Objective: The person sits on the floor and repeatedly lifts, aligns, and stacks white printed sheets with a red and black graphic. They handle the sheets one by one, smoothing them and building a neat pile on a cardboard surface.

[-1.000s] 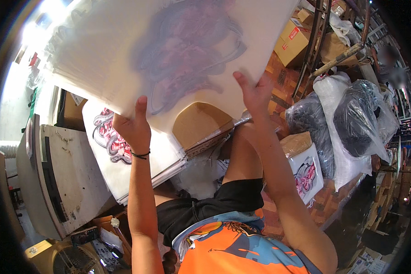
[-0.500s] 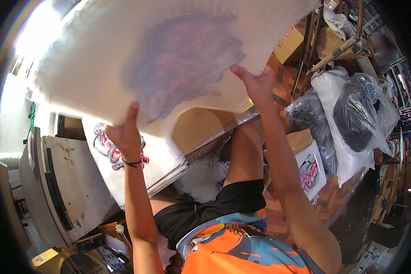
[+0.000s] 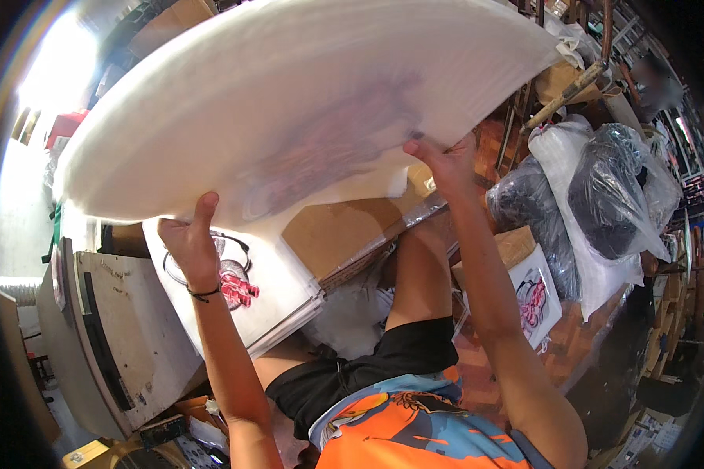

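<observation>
A large white sheet (image 3: 172, 148) is held up in front of me, its face blurred by motion. A dark and reddish design shows faintly through it. My left hand (image 3: 192, 248) pinches its near edge at the left, thumb on top. My right hand (image 3: 450, 166) grips the same edge farther right, thumb on top and fingers hidden beneath. Below my left hand lies a stack of white sheets (image 3: 278, 301), the top one printed with a red and black design. Brown cardboard (image 3: 344, 230) lies beside the stack, partly under the raised sheet.
At the right a carton (image 3: 504, 254) has a printed white sheet (image 3: 536, 297) leaning on it. Plastic-wrapped dark bundles (image 3: 610, 187) and a white sack (image 3: 559, 156) sit beyond. A worn pale cabinet (image 3: 133, 320) stands at my left, a yellow-framed fan (image 3: 94, 455) below it.
The raised sheet has tilted and bowed, so its design looks flatter and fainter. My left hand has shifted slightly left and down, uncovering more of the print on the stack.
</observation>
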Tool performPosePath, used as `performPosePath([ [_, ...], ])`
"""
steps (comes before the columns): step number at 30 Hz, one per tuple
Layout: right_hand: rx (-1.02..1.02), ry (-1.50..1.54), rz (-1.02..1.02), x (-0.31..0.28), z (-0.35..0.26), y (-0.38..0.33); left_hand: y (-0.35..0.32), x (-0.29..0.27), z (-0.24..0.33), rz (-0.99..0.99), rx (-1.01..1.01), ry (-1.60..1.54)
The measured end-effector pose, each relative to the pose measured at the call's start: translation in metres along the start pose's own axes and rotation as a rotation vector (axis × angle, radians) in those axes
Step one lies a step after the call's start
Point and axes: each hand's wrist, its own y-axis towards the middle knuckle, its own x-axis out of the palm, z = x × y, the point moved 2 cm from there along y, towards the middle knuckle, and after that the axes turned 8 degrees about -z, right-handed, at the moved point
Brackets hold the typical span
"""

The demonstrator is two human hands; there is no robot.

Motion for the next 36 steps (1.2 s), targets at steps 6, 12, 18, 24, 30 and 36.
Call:
performPosePath([
  [6,-0.015,-0.134,0.016,0.018,-0.036,0.018,0.013,0.008,0.014,0.095,0.012,-0.124],
  [12,0.008,-0.024,-0.047,0.024,-0.037,0.024,0.011,-0.002,0.009,0.159,0.215,0.541],
  [18,-0.015,-0.087,-0.03,0.029,-0.051,0.02,0.01,0.023,0.04,0.262,-0.036,0.063],
  [24,0.002,-0.116,-0.016,0.032,-0.046,0.02,0.008,0.023,0.042,0.17,-0.05,0.122],
  [30,0.045,-0.064,-0.047,0.028,-0.038,0.017,0.014,0.008,0.036,0.158,-0.048,-0.12],
  [36,0.033,-0.005,-0.16,0.018,-0.035,0.016,0.013,-0.001,0.036,0.085,-0.02,0.021],
])
